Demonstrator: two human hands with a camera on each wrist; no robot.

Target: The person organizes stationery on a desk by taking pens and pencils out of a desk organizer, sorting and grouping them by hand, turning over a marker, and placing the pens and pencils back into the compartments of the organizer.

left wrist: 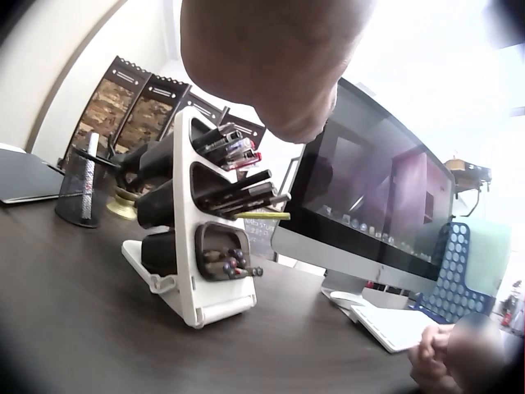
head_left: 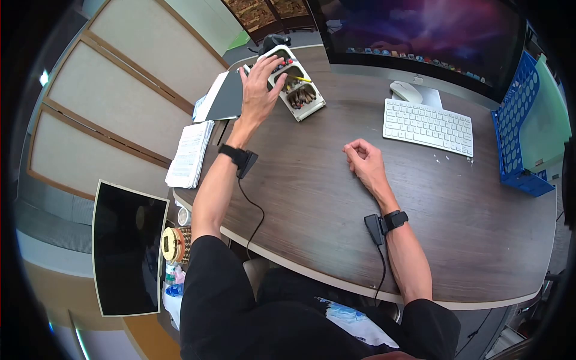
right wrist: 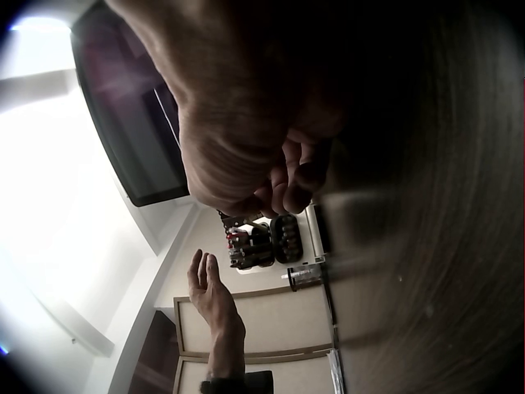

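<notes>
Room: pale screen panels [head_left: 138,51] at far left, beside a dark wood-grain desk [head_left: 300,186] with a curved near edge. Left to right, head view:

A stack of papers [head_left: 191,155] lies at the desk's left edge, with a dark folder [head_left: 233,99] just beyond it.

Left hand [head_left: 259,90]: fingers extended, thumb spread apart, nothing in its grasp. It is over the upper part of a white pen holder [head_left: 315,109]; contact cannot be told.

Pen holder: on the desk's far left part. Its long axis runs obliquely, from the far left down to the near right. Left wrist view: it stands upright, slightly leaning, three black cups one above another, mouths to the right; pens [left wrist: 238,197] point right, the upper ones angled upward.

Right hand [head_left: 368,165]: above bare desk, fingers loosely curled, thumb near the index finger, no object visible in it.

Beyond it: white keyboard [head_left: 428,127], mouse [head_left: 406,92], large monitor [head_left: 420,33]. Far right: blue rack [head_left: 515,129].
</notes>
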